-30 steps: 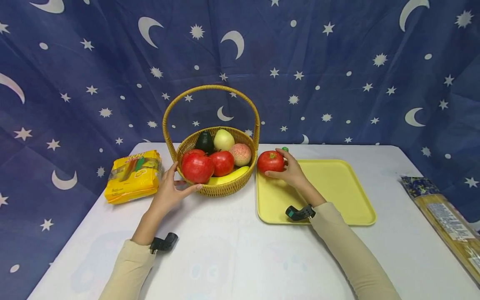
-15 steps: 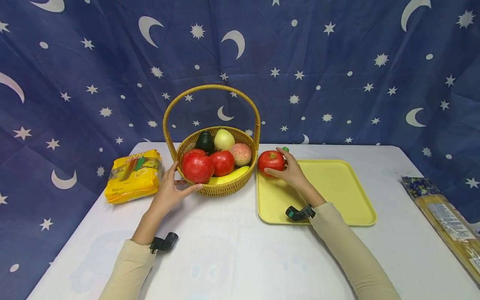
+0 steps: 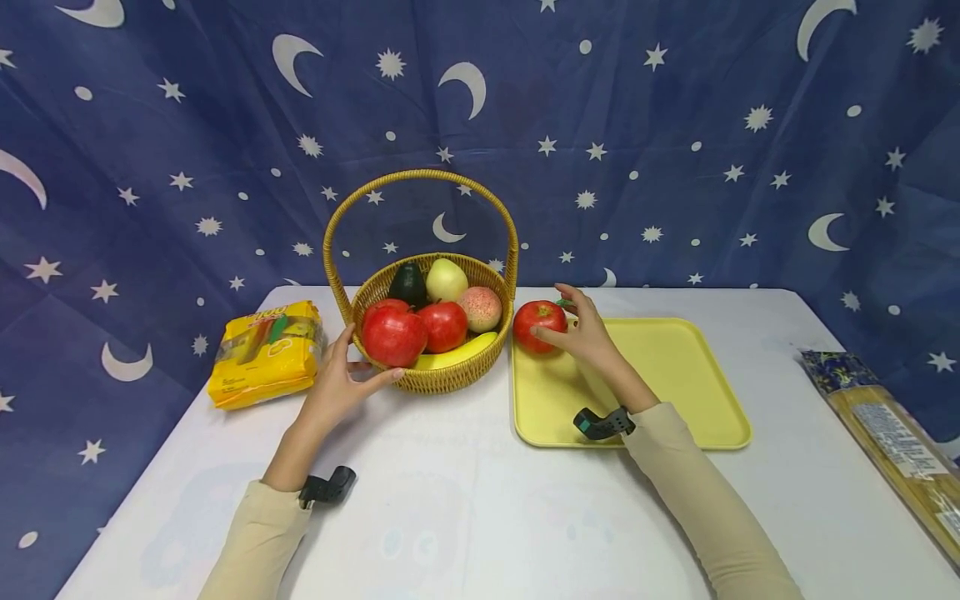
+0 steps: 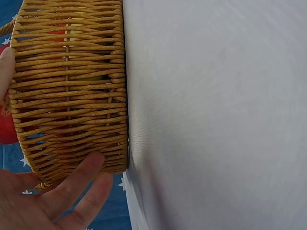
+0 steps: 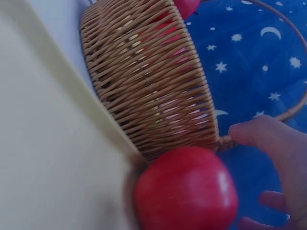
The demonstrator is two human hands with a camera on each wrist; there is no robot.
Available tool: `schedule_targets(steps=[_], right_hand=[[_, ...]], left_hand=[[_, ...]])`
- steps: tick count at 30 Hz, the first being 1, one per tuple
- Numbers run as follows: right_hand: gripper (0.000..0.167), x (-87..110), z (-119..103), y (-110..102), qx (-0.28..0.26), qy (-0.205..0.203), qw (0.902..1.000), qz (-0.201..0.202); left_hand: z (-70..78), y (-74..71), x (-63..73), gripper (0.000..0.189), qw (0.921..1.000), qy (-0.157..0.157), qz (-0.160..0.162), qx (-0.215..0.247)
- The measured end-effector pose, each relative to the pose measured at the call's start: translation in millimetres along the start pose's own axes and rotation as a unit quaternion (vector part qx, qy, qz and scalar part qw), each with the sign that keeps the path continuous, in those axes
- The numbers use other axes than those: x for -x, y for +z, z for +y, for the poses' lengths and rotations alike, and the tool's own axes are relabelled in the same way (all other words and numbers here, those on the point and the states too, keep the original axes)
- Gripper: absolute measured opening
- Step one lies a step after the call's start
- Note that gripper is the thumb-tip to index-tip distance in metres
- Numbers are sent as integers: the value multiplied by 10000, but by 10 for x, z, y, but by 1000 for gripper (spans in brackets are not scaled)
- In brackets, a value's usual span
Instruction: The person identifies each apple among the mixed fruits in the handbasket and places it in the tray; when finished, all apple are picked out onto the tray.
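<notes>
A red apple sits at the far left corner of the yellow tray, beside the basket. My right hand is spread around its right side; the right wrist view shows a gap between the fingers and the apple. Against the left side of the wicker basket my left hand rests, thumb at the front and fingers touching the woven wall. Inside the basket are large red fruits, a peach, a yellow-green pear, an avocado and a banana.
A yellow food package lies left of the basket. At the right edge lies a long clear packet. A small green thing shows by the right fingertips, mostly hidden. A blue star-patterned cloth hangs behind the white table.
My right hand's fingers have spread and shifted slightly right and up, away from the apple. The apple stays in its place. My left hand and the basket look unmoved.
</notes>
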State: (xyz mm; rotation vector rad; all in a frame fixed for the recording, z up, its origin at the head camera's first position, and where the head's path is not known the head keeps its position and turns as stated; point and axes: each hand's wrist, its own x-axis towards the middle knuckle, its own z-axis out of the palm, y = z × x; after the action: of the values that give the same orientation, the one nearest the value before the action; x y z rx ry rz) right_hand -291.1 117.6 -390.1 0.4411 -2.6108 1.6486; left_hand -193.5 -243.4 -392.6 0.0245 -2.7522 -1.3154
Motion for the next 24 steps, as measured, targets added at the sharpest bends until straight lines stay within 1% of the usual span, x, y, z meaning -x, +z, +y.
schedule_targets(steps=[3, 8, 17, 24], right_hand=[[80, 13, -50, -31, 61, -138, 9999, 42], [78, 33, -136, -62, -44, -356, 9993, 92], [81, 129, -365, -77, 6, -729, 9973, -77], [80, 182, -448, -73, 191, -1092, 9938, -79]], left_hand=[[-2, 2, -3, 112, 10000, 8, 2, -15], [-4, 4, -7, 112, 10000, -7, -7, -34], [4, 3, -4, 111, 10000, 4, -9, 2], [-4, 5, -8, 111, 10000, 30, 1, 23]])
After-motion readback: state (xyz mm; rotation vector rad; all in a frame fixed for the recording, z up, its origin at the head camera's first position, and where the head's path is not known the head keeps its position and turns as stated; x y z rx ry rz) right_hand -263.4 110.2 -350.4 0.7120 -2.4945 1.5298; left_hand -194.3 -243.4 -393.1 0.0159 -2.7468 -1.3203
